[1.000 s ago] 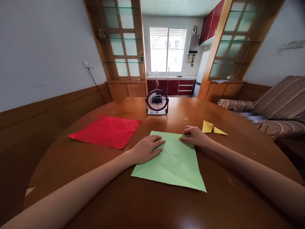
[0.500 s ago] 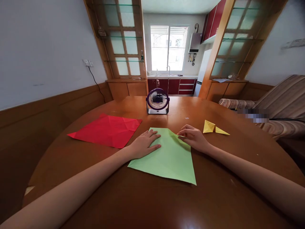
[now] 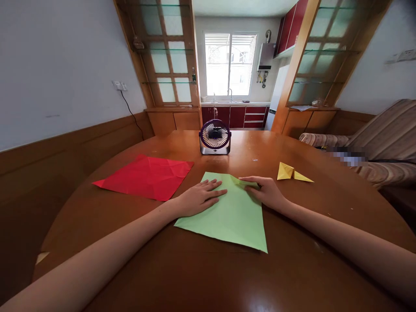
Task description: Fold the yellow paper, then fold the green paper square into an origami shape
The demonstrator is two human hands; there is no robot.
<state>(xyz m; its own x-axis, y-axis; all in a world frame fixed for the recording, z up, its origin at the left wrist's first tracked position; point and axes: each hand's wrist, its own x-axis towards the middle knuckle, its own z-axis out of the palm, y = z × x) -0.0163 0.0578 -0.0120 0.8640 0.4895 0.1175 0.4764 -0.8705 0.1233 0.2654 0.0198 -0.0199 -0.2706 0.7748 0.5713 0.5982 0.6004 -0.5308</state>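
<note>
Well, the green paper (image 3: 235, 216) lies on the desk (image 3: 208, 279) between my left hand (image 3: 199, 199), spread over its left side, and my right hand (image 3: 268, 193), forefinger outstretched at its far right corner, whether pinching I can't tell.

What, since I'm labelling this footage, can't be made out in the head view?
All in the head view:
- Part of the green paper's left edge: under the left hand.
- Part of its right edge: behind the right hand.
- The thing on the armchair: pixelated.
- The black cord's lower end: behind the table.
</note>
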